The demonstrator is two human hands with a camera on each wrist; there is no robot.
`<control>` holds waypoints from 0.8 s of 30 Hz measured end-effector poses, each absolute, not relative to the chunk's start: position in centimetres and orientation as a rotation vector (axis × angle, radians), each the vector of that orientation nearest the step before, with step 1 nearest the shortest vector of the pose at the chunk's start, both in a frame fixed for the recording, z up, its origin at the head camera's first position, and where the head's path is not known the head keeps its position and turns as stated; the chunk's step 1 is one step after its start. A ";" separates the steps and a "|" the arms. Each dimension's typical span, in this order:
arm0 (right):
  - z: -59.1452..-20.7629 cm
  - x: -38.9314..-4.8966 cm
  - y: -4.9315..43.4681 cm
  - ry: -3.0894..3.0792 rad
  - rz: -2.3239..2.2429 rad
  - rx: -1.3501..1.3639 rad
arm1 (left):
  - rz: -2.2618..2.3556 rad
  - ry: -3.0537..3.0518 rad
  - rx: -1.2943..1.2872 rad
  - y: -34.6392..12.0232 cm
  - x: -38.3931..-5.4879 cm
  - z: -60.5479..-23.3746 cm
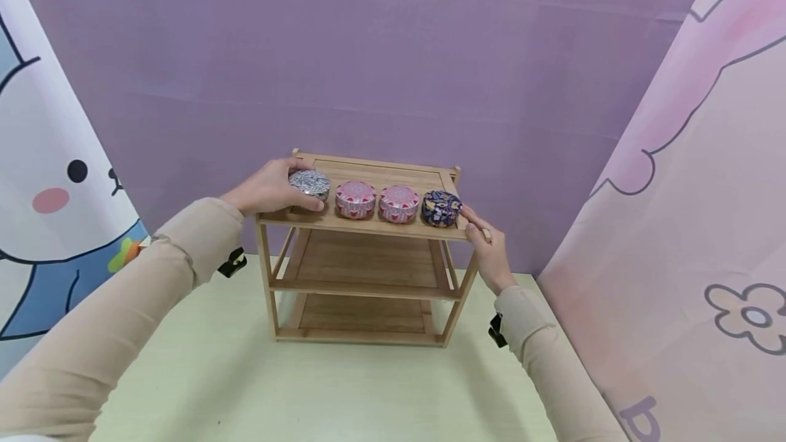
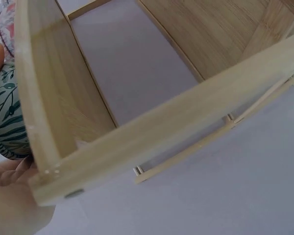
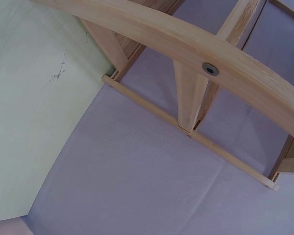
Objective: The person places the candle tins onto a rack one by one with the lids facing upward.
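My left hand (image 1: 270, 186) holds a round tin with a grey-white leaf pattern (image 1: 310, 183) at the left end of a wooden shelf rack's top (image 1: 368, 258). Thumb and fingers lie around its sides. In the left wrist view the leaf tin (image 2: 7, 117) shows dark green leaves, partly behind the rack's frame (image 2: 161, 122). Two pink patterned tins (image 1: 355, 199) stand in the middle of the row. At the right end sits a dark blue floral tin (image 1: 441, 208). My right hand (image 1: 491, 254) grips the rack's right front corner, fingertips close beside the blue tin; contact is unclear.
Below the top, the rack has two lower shelves. It stands on a pale green table (image 1: 295, 387) against a purple backdrop (image 1: 368, 53). Printed panels flank it at left (image 1: 55, 155) and right (image 1: 688, 224). The right wrist view shows mostly the rack's side frame (image 3: 161, 30).
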State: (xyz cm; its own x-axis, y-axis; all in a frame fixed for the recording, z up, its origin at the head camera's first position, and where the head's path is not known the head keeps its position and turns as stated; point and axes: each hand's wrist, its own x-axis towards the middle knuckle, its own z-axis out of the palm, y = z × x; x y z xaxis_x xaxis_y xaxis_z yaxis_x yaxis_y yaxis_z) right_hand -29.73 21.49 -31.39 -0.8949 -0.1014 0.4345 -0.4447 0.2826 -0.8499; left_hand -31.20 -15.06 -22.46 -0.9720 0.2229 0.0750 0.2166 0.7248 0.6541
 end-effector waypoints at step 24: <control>-31.4 -29.8 21.4 -2.253 1.630 0.487 | 1.091 2.847 0.443 -15.1 -31.9 -23.2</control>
State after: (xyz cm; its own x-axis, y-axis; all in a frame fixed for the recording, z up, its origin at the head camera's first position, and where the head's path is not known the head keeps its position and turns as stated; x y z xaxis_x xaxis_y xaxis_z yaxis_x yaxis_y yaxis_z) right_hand -29.77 21.42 -31.36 -0.8917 -0.0875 0.4440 -0.4491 0.2920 -0.8444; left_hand -31.88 -15.13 -23.16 -0.9569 0.2869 0.0455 0.2439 0.7082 0.6625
